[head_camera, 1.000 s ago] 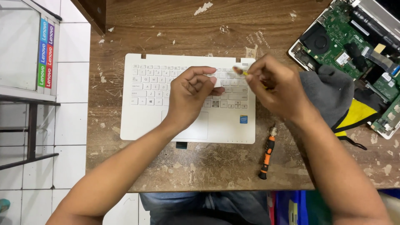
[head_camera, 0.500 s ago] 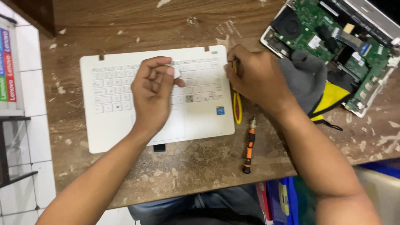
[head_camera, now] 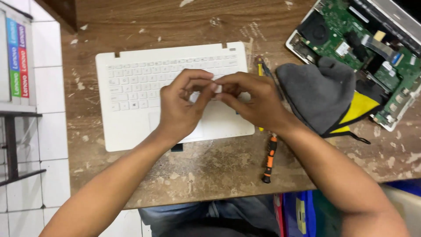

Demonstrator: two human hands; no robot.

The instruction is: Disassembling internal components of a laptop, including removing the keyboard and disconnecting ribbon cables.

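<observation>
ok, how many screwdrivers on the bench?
2. An orange-and-black screwdriver lies near the front edge, right of the white keyboard panel. A yellow-handled one lies by the panel's right edge, mostly under the right hand. The grey cloth may hide others.

White laptop keyboard panel point(head_camera: 131, 96), flat on worn wooden table point(head_camera: 210, 166), keys up, hinge notches at far edge; small white keycap-like piece point(head_camera: 218, 87) pinched between fingertips of both hands just above its key field
</observation>
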